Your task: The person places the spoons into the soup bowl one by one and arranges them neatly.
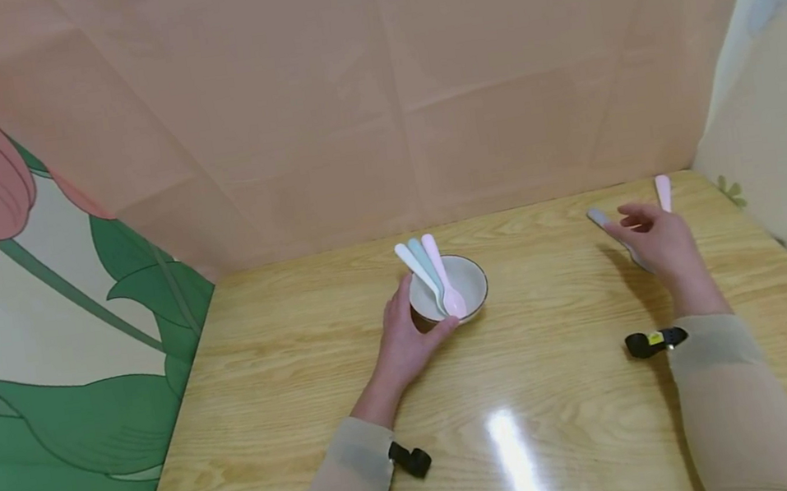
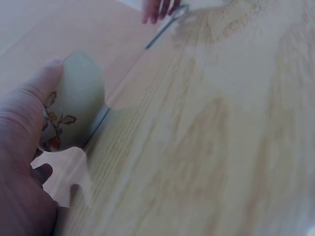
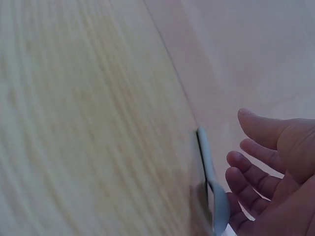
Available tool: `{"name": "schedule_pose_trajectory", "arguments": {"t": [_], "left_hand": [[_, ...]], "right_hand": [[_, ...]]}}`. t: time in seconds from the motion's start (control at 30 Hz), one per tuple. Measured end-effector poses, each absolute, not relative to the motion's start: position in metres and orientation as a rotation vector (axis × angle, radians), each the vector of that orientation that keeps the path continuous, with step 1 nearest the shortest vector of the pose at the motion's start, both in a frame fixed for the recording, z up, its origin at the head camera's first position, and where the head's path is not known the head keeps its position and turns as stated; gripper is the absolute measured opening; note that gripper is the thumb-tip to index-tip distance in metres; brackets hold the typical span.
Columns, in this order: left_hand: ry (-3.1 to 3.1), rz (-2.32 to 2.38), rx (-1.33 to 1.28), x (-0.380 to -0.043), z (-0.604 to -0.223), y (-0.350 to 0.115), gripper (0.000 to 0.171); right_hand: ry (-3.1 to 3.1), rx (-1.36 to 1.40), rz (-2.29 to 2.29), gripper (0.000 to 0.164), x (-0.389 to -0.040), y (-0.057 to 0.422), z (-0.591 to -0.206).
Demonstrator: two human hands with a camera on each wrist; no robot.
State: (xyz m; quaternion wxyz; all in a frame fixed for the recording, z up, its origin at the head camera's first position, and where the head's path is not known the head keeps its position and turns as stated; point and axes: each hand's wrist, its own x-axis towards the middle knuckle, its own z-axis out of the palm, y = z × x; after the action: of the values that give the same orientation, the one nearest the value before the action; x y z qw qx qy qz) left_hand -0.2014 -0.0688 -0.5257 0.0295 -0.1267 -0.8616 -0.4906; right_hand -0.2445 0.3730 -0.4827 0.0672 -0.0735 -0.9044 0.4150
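A small white bowl with a dark rim stands near the middle of the table; floral decoration shows on its side in the left wrist view. My left hand grips it, thumb at the near rim and fingers around the left side. A white spoon, a light teal spoon and a pink spoon lean in the bowl, handles up. At the right, my right hand hovers beside a grey-blue spoon on the table, its fingers loosely bent around nothing.
Beyond the right hand, a pink handle lies near the table's back right corner, partly hidden by the hand. A plain pinkish backdrop rises along the back edge of the wooden table. Flower-patterned panels flank both sides.
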Motion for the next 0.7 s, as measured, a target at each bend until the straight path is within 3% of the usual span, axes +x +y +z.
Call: {"name": "schedule_pose_trajectory", "arguments": {"t": [0.7], "left_hand": [[-2.657, -1.495, -0.398, -0.201, -0.527, -0.069, 0.109]], "right_hand": [[-2.764, -0.258, 1.246, 0.067, -0.248, 0.389, -0.501]]}}
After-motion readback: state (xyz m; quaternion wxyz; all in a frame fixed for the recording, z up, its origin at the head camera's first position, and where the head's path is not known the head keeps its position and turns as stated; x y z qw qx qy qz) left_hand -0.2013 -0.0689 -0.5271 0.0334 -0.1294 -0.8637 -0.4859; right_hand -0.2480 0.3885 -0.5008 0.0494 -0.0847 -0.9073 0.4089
